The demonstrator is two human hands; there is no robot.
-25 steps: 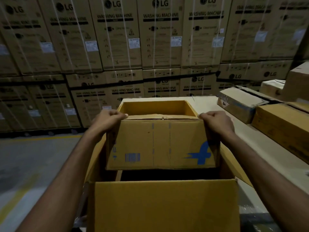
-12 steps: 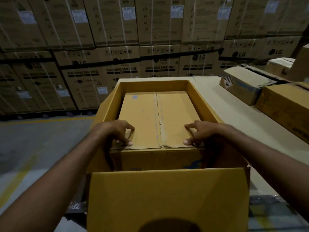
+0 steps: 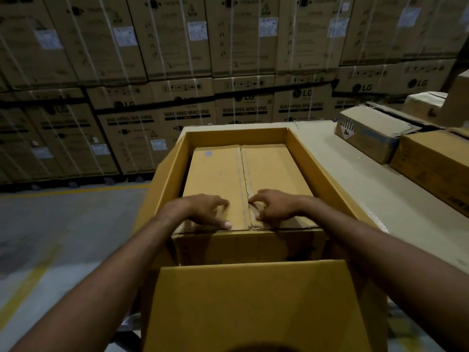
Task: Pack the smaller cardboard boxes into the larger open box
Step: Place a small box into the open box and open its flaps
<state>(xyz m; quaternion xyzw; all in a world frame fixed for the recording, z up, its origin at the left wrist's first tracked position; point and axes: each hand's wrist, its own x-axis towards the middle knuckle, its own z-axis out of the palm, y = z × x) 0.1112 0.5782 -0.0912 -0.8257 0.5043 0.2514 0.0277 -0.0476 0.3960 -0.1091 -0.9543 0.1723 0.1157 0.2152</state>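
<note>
Resting atop the smaller box [image 3: 253, 179] inside the larger box [image 3: 327, 174], both hands' loosely spread fingers [image 3: 223, 223].

Small box inside the big open box

A smaller closed brown cardboard box [image 3: 243, 184] lies inside the larger open brown cardboard box [image 3: 327, 174], with its 2 top flaps meeting at a seam in the middle. Its near end sits higher than the far end, so it is tilted and stands above the rim there. The larger box has its near flap [image 3: 264, 306] raised upright toward the camera.
</note>
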